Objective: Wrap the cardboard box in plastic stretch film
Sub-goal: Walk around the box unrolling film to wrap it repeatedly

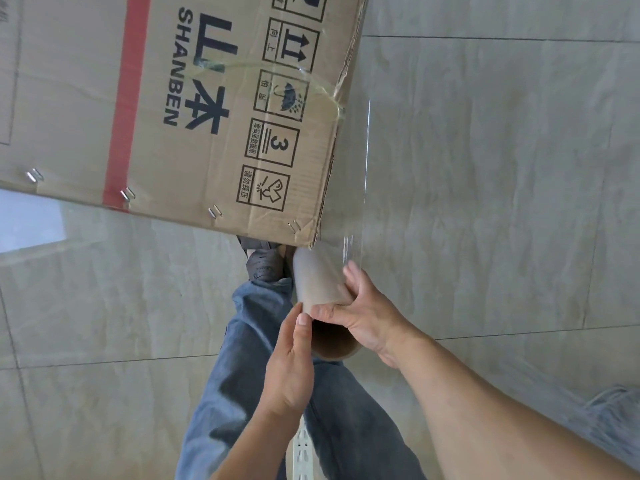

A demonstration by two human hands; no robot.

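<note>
A large cardboard box with a red stripe, black printing and staples fills the upper left. Below its near right corner I hold a roll of clear stretch film on a brown cardboard tube. My right hand grips the roll from the right, thumb across its open end. My left hand holds the tube's near end from the left, thumb on the rim. A sheet of clear film stretches from the roll up along the box's right edge.
The floor is large grey tiles. My leg in blue jeans and a grey shoe stand just under the box corner. A white perforated metal strip lies between my legs. Crumpled film lies at the right edge.
</note>
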